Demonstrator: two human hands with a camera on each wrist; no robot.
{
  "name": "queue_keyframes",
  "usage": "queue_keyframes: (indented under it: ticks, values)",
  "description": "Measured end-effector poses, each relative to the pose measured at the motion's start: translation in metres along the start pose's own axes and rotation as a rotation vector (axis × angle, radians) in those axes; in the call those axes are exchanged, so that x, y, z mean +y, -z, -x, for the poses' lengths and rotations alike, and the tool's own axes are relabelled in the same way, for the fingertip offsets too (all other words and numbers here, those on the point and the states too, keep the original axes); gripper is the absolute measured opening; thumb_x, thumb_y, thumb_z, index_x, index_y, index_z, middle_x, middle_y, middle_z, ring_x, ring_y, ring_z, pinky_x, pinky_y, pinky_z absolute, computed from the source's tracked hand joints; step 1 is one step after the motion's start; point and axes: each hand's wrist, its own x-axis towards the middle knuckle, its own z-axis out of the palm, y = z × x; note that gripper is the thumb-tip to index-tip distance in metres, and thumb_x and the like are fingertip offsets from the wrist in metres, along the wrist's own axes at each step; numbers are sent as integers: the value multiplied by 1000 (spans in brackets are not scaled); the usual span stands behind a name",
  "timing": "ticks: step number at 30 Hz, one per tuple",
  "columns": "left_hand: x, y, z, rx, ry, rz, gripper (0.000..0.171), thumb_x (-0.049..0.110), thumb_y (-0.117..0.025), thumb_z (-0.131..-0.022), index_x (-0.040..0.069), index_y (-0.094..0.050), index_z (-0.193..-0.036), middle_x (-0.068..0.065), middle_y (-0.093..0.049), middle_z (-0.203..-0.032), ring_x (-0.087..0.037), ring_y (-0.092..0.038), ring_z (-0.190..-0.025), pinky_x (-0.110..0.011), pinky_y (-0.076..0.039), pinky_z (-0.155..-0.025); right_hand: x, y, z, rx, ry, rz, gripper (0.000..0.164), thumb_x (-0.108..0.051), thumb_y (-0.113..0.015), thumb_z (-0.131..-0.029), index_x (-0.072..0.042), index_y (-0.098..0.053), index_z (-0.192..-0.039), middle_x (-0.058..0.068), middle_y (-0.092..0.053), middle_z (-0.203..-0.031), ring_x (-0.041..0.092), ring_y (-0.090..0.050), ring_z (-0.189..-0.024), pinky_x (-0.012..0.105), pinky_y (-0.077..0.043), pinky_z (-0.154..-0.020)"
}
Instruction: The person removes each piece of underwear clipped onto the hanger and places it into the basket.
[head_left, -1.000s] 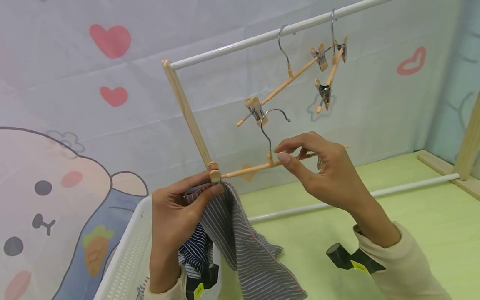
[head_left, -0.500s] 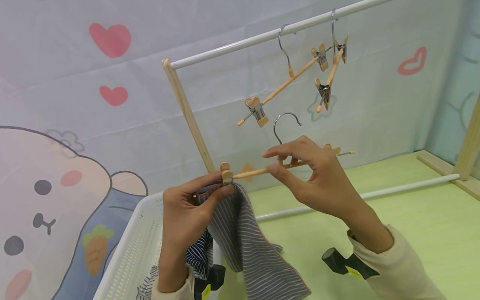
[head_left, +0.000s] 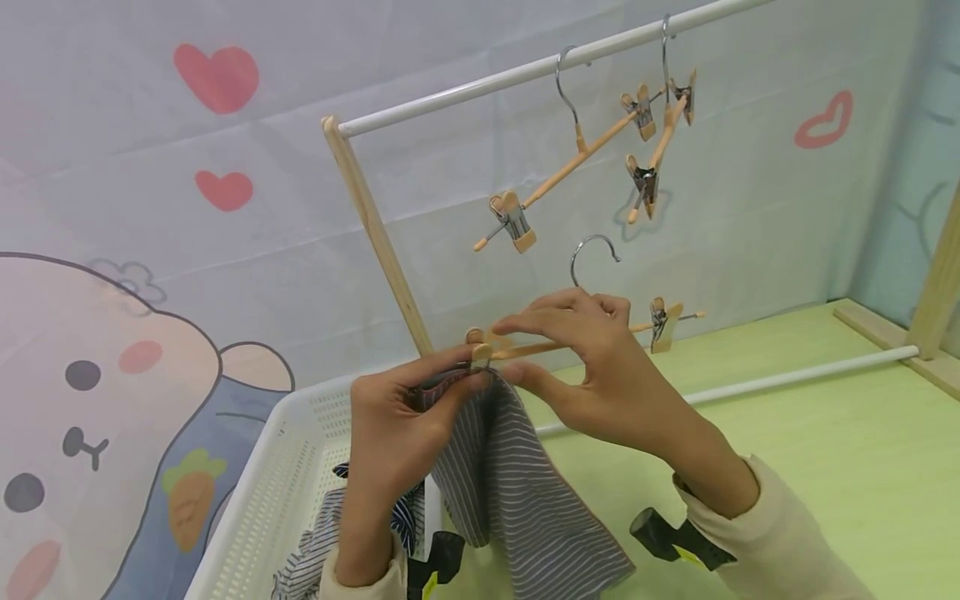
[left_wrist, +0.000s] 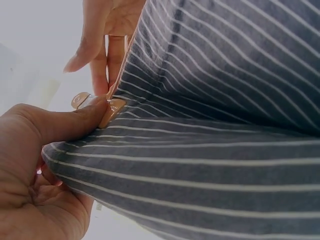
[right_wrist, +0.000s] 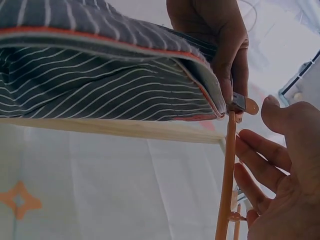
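A dark grey cloth garment with white stripes and a thin red edge hangs from my left hand. My left thumb and fingers pinch its top edge right at the left clip of a light-wood-coloured clip hanger. In the left wrist view the thumb lies against that clip on the cloth. My right hand is beside the hanger bar, thumb and fingers spread apart near the same clip. In the right wrist view its fingers lie along the bar. The hanger's metal hook points up.
A white rail on a wooden post carries two more clip hangers. Below left stands a white perforated basket holding striped cloths. A lower white bar runs above the light green surface.
Both hands have come closer together. My left hand, with cloth and hanger, has shifted right; my right hand has slid left along the bar to the left clip.
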Motion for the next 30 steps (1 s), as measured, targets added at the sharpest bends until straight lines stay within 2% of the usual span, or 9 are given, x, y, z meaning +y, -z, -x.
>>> queue_keyframes:
  ticks: [6, 10, 12, 14, 17, 20, 23, 26, 30]
  values:
    - [1, -2, 0, -1, -16, -20, 25, 1, -74, -77, 4, -73, -102, -13, -73, -92, -14, -67, -80, -19, -54, -58, -1, -2, 1, -9, -10, -5, 35, -16, -73, -80, -17, -67, -114, -5, -66, -106, 11, -48, -107, 50, -22, -84]
    - [1, -3, 0, 2, -19, -44, 25, 2, -74, -77, 6, -73, -102, -11, -73, -92, -12, -66, -70, -17, -44, -46, -1, -4, 1, -12, -10, -11, 35, -15, -73, -81, -17, -67, -115, -6, -67, -106, 10, -48, -106, 50, -21, -87]
    - [1, -2, 0, 2, -17, -54, 25, 3, -74, -78, 7, -73, -103, -11, -73, -92, -9, -62, -58, -17, -41, -43, -1, -5, 1, -12, -6, -12, 35, -15, -72, -81, -17, -67, -115, -6, -67, -106, 10, -48, -105, 51, -21, -89]
    - [1, -2, 1, 4, -19, -72, 25, 4, -74, -78, 7, -73, -102, -10, -73, -90, -6, -49, -43, -18, -35, -39, -1, -6, 1, -10, -4, -7, 35, -15, -72, -81, -18, -67, -116, -7, -67, -106, 9, -48, -105, 52, -21, -91]
    - [1, -2, 0, 7, -30, -85, 24, 5, -74, -78, 8, -73, -102, -9, -74, -89, -5, -34, -36, -19, -29, -37, -1, -8, 2, -16, -7, -16, 36, -15, -71, -82, -17, -65, -118, -6, -66, -107, 9, -49, -105, 51, -22, -92]
    - [2, -4, 0, 1, -53, -71, 23, 4, -74, -78, 6, -73, -101, -10, -74, -90, -5, -53, -48, -17, -40, -43, 0, -9, 2, -28, -4, -29, 37, -14, -70, -83, -13, -63, -120, -3, -65, -110, 10, -50, -105, 47, -26, -91]
    - [2, -5, -1, -5, -73, -57, 22, 3, -73, -78, 6, -73, -100, -10, -73, -90, -8, -64, -67, -17, -45, -49, 1, -10, 2, -31, 1, -43, 38, -11, -69, -84, -10, -62, -121, -1, -65, -111, 10, -51, -105, 44, -31, -88]
    - [3, -7, -1, -3, -83, -62, 21, 4, -73, -79, 6, -74, -100, -10, -74, -89, -8, -61, -61, -17, -38, -44, 1, -12, 2, -21, -1, -40, 38, -11, -70, -83, -8, -62, -120, 0, -66, -109, 10, -52, -103, 43, -31, -89]
    - [4, -9, -1, -5, -98, -67, 19, 5, -73, -80, 6, -74, -99, -9, -74, -89, -8, -62, -64, -18, -45, -48, 1, -14, 3, -7, -13, -52, 35, -12, -69, -84, -8, -63, -118, 0, -66, -107, 10, -52, -101, 44, -33, -89]
